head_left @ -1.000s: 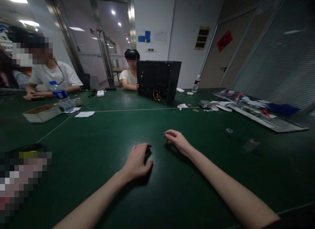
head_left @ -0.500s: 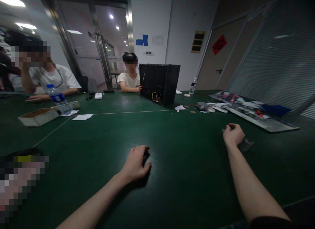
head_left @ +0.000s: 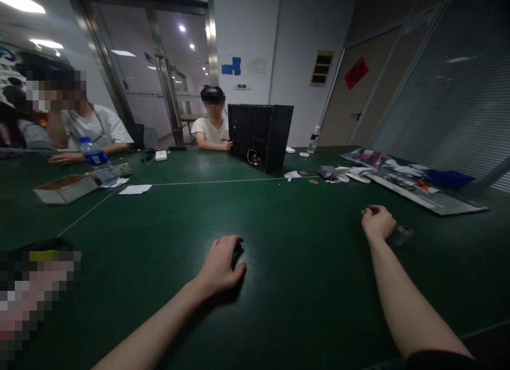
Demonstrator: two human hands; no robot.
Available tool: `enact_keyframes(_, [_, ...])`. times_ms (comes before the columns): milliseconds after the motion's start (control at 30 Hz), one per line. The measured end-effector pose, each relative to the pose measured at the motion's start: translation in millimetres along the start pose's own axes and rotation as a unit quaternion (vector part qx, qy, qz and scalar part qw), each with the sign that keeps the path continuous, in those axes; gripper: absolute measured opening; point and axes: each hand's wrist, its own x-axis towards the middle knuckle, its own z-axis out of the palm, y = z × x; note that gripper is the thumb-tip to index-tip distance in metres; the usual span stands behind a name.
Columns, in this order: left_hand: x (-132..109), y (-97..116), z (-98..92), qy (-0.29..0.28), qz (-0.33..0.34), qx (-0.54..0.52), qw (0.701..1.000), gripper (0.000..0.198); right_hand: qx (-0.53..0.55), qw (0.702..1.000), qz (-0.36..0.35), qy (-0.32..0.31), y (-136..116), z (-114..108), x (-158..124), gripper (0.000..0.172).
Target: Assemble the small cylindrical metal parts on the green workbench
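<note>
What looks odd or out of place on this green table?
The black case towards the back: yellow wiring shows at its lower edge, perhaps because a cover is missing. A crumpled-looking white scrap also lies loose nearby, like litter.

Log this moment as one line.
left hand: open, low at green tabletop | right hand: fingers at small, mostly hidden object, grip unclear | grey cylinder: beside right hand

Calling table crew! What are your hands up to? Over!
Left hand open, nothing seen in it. Right hand at a small object, mostly hidden, grip unclear. Grey cylinder close beside the right hand.
</note>
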Motion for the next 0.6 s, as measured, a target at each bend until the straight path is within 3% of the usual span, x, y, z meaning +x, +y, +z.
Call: enact_keyframes(600, [0.4, 0.3, 1.0, -0.004, -0.004, -0.001, 1.0, 0.043, -0.019, 1.0, 0.002, -0.011, 3.7, 3.0, 5.2, 0.022])
